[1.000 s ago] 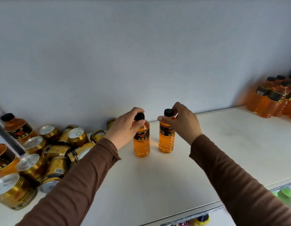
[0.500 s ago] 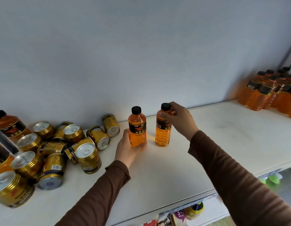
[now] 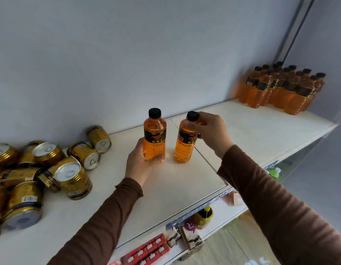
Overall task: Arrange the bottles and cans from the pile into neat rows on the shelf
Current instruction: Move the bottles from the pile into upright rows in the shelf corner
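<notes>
Two orange drink bottles stand upright at mid-frame on the white shelf [image 3: 251, 131], black caps up, long axes vertical, a narrow gap between them. The left bottle [image 3: 155, 137] is gripped low on its body by the left hand [image 3: 141, 163], fingers curled round its base. The right bottle [image 3: 185, 140] leans slightly toward the upper right; the right hand [image 3: 211, 133] pinches it at the neck and shoulder, thumb and fingertips just under the cap.

At the left edge of the frame lies the pile of gold cans [image 3: 32, 175], most on their sides with silver pull-tab ends facing various ways, one [image 3: 98, 138] apart near the back wall [image 3: 127, 54]. In the upper right, by the shelf's far end, a block of matching orange bottles [image 3: 282, 88] stands upright in tight rows, caps up.

Between the held bottles and that block the shelf surface is bare, bounded by the wall behind and the front lip toward the lower right; a seam between shelf panels runs just right of the right bottle.

Each bottle carries a black band label with gold Chinese characters and a reddish horse-like figure; the characters are too small to read surely. A barcode sticker shows on one can at lower left. On the lower shelf [image 3: 185, 243] sit small packaged goods, their print unreadable.
</notes>
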